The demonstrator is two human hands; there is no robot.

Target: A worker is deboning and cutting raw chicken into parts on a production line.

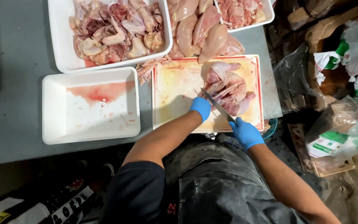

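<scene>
Dark, creased apron cloth fills the bottom of the view, and from it two bare forearms reach forward to blue-gloved hands. Closed around a knife handle, the right hand (pixel 245 132) angles the knife (pixel 217 106) up and to the left, so that the narrow steel blade lies across the near side of a raw chicken carcass (pixel 228 89). Curled beside the blade, the left hand (pixel 200 108) rests at the near left edge of the bird; whether it pinches any meat cannot be told.

The carcass, pale pink and glossy with loose folded skin, lies just ahead of both hands on a stained yellowish cutting board (pixel 175 91) with a red rim.

Judging by how things lie, the work looks partly done. Well ahead and to the left of the left hand, a white foam tray of cut pieces (pixel 59 49) is heaped with ragged, bony bits, while whole smooth-skinned chickens (pixel 199 27) wait piled just beyond the board. A second filled tray (pixel 266 16) sits ahead of the right hand. Directly left of the left hand, an empty white tray (pixel 54 124) holds only a thin pink smear of juice and a few specks. Everything rests on a matte grey table (pixel 17 112). To the right of the right hand lie crumpled plastic bags (pixel 344 62).
</scene>
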